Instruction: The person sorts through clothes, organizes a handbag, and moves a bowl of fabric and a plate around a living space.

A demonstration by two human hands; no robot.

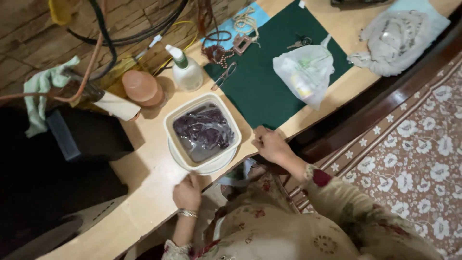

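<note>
One tub (pixel 169 126) of dark cloth (pixel 204 130) on one plate (pixel 217 165) was flanked by two hands. The left hand (pixel 186 192) was laid loosely curled below the plate, holding nothing; the right hand (pixel 270 144) was closed on the table (pixel 144 178) edge beside it.

Only a couple of packaged things here: a white spray bottle (pixel 186 72) with a green collar stands upright on the pale table (pixel 144 168), just beside the green mat (pixel 269 82). A knotted, see-through white plastic bag (pixel 305 72) lies on that mat, with small green and yellow packets showing blurrily inside.
</note>
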